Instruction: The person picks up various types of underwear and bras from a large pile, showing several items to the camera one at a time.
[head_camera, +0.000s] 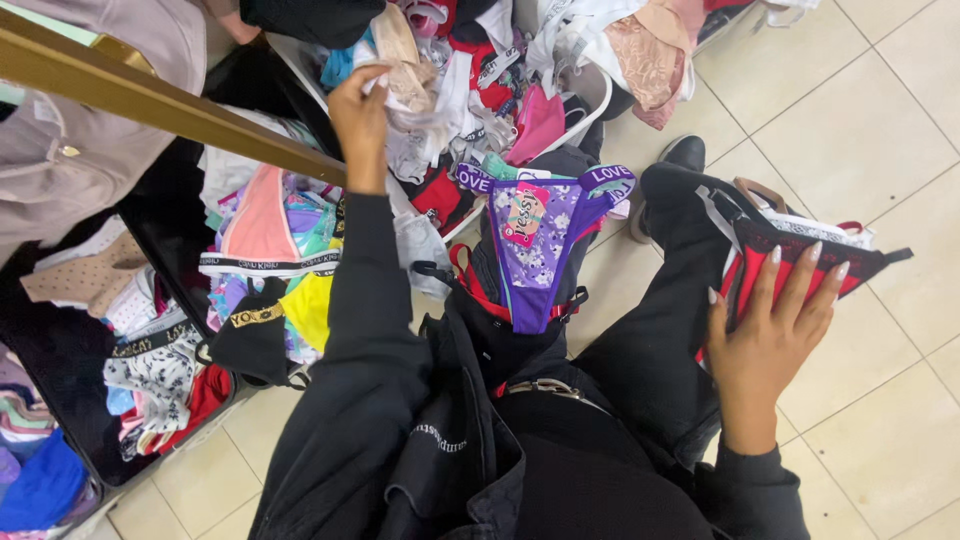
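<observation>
Head view:
- Left hand (362, 112) raised into the white bin (600, 95) of heaped underwear, fingers pinched on a beige bra (400, 45) at the top of the pile; garment directly at the fingertips, draped down and to the right.
- Right hand (765, 340) held low over the knee, fingers spread flat and pressed against a small stack of red-and-black lace underwear (790, 250); long axis of the stack roughly level, running right toward the tiled floor (880, 120).
- Purple floral thong (535, 250) spread over the dark-clad lap between both arms, waistband up, point down; touched by neither hand, about midway between them.
- Gold rail (150, 100) crossing diagonally just left of the left forearm, close enough to limit leftward swing.
- Black bin (165, 240) of mixed coloured underwear beneath that rail, at lower left.
- Open room mostly to the right, over bare tiles.
</observation>
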